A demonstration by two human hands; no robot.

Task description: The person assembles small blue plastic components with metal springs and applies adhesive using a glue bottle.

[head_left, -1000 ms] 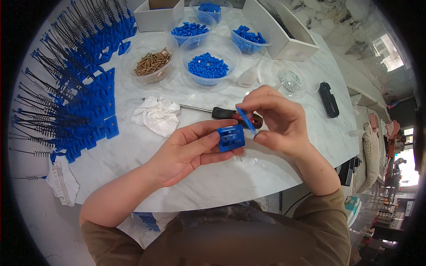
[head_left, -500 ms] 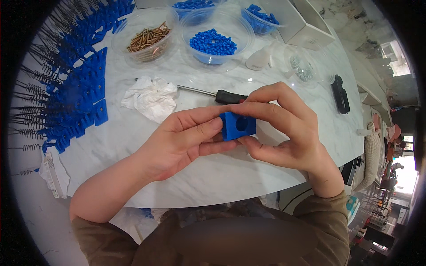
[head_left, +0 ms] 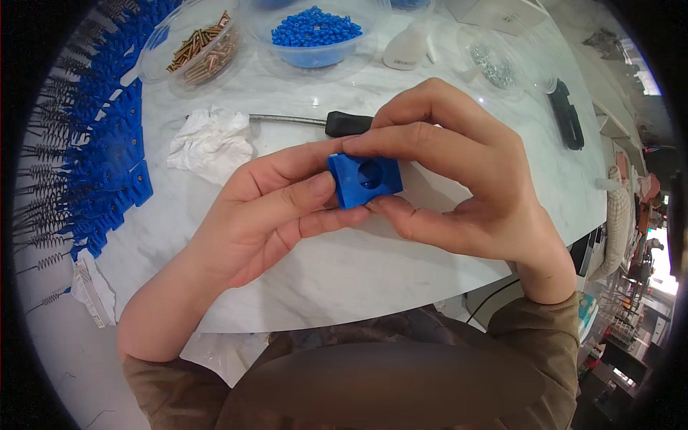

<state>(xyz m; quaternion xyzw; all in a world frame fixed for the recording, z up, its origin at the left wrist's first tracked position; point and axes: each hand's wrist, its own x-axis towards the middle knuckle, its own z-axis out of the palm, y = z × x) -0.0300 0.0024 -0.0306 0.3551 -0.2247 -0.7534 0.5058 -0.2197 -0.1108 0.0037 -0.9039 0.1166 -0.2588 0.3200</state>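
Note:
Between my two hands, above the middle of the table, is a small blue block (head_left: 347, 185) with a round hole in its upper face. My left hand (head_left: 276, 208) pinches its left side, thumb on top and fingers beneath. With forefinger and thumb, my right hand (head_left: 459, 172) grips the block's far and near edges. Something dark blue shows inside the hole, too small to name. Just beyond my hands lies a screwdriver (head_left: 344, 124) with a black handle, its shaft reaching toward a crumpled white tissue (head_left: 211, 147).
At the back stand clear bowls of brass-coloured screws (head_left: 204, 50) and small blue beads (head_left: 315, 29). A white squeeze bottle (head_left: 407, 46) and a tub of small silvery parts (head_left: 494, 64) are nearby. Blue parts with springs (head_left: 107, 143) line the left edge. A black tool (head_left: 566, 115) lies right.
The block has turned slightly, so its holed face shows more fully. Both hands keep hold of it. The whole view has shifted, with the table's things now higher and mostly further left.

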